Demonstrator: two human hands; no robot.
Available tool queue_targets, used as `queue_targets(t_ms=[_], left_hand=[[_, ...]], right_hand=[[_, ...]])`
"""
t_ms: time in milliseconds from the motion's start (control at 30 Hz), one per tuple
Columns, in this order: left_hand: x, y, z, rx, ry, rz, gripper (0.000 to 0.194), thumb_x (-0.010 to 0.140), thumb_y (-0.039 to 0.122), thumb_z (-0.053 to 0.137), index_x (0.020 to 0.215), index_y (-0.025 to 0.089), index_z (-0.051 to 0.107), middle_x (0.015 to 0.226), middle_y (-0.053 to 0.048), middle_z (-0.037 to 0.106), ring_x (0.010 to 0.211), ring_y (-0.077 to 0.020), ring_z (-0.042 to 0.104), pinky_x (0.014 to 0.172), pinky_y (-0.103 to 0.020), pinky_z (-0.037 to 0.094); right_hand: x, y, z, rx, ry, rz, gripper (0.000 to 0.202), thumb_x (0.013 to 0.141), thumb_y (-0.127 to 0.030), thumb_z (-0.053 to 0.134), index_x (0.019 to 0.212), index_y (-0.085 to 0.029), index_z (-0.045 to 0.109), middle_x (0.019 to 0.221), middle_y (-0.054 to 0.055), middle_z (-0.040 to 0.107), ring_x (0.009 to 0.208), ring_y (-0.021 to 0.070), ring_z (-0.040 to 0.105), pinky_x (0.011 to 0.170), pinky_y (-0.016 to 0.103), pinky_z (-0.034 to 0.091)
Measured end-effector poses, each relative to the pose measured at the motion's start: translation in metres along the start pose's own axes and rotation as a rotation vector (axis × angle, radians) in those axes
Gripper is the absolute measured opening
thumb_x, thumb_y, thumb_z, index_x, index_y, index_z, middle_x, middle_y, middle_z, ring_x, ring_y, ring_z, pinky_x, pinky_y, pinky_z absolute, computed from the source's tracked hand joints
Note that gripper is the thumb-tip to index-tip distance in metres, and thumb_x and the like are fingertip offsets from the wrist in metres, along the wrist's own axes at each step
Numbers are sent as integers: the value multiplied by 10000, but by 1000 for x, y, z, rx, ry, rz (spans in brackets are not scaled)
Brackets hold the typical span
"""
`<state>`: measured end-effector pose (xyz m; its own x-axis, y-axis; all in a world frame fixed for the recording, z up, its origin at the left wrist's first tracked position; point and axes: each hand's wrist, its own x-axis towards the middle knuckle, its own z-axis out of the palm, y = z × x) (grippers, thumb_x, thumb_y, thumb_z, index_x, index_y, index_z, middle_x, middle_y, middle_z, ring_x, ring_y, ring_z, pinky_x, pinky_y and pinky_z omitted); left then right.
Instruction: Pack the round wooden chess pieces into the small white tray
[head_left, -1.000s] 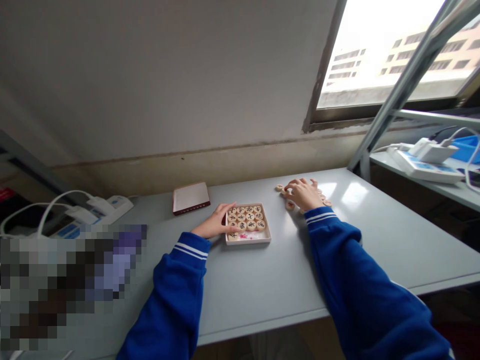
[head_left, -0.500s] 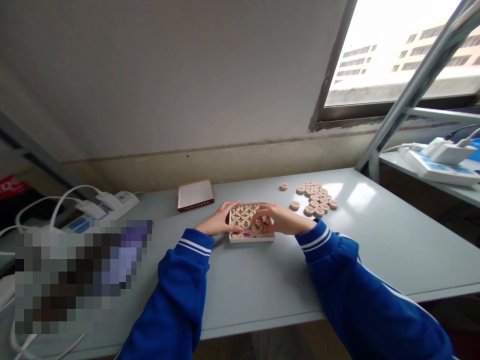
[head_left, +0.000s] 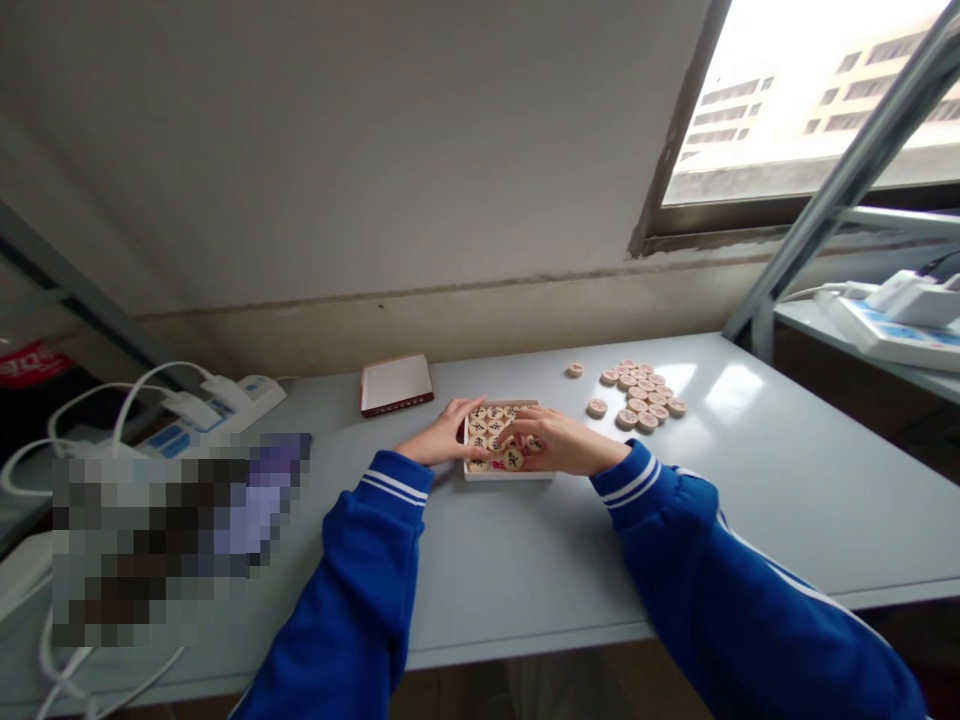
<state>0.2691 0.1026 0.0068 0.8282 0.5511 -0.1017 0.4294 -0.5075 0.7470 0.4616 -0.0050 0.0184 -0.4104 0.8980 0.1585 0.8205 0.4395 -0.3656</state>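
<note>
A shallow white box point(head_left: 525, 476) rests on the desk with rows of round wooden Chinese chess pieces point(head_left: 496, 413) in it, their dark characters facing up. My left hand point(head_left: 435, 436) grips the box's left side, thumb at the front and fingers over the back corner. Over the right part of the box, my right hand point(head_left: 568, 442) has its fingers closed on one chess piece point(head_left: 513, 459), near the front row. Red print shows on the bare bit of box floor beside that piece. My right hand hides some pieces behind it.
Several loose chess pieces point(head_left: 639, 392) lie clustered on the desk point(head_left: 742, 470) at the back right, with single ones apart. The box lid point(head_left: 397, 384) sits at back left. A power strip point(head_left: 225, 405), white cables and a blurred-out patch are at left.
The chess piece in my right hand has moved a little toward the front of the box, covering more of the red print. My left hand keeps its grip. The view has shifted slightly.
</note>
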Motion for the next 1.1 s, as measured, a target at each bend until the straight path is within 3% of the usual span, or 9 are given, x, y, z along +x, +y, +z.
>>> queue_targets(t_ms=[400, 733, 933, 1100], left_hand=[[-1, 3, 0, 19, -12, -4, 949, 586, 441, 675, 1368, 144, 227, 1351, -126, 253, 1308, -259, 234, 1099, -349, 173], [-1, 4, 0, 53, -16, -22, 960, 601, 484, 659, 1377, 151, 201, 1367, -126, 233, 1315, -267, 217, 1101, -358, 170], [0, 5, 6, 84, -7, -49, 1096, 528, 504, 708, 1390, 128, 146, 1389, -146, 182, 1326, -298, 179, 1109, -364, 144], [1, 5, 11, 151, 14, -67, 1167, 492, 545, 709, 1399, 135, 99, 1388, -152, 170, 1322, -314, 175, 1105, -390, 152]], right_hand=[[-1, -4, -2, 69, 12, -1, 152, 738, -241, 624, 877, -179, 623, 778, 14, 620, 678, 118, 543, 658, 239, 405], [1, -10, 3, -60, 54, 14, 78, 710, -192, 661, 784, -179, 639, 850, 27, 641, 781, 147, 566, 742, 279, 333], [2, -11, 2, -48, 71, -17, 62, 740, -198, 641, 767, -238, 680, 763, -12, 647, 757, 128, 565, 714, 272, 298], [-1, 4, -8, -16, 113, 51, 108, 797, -234, 577, 826, -247, 680, 856, -1, 655, 778, 133, 564, 720, 274, 332]])
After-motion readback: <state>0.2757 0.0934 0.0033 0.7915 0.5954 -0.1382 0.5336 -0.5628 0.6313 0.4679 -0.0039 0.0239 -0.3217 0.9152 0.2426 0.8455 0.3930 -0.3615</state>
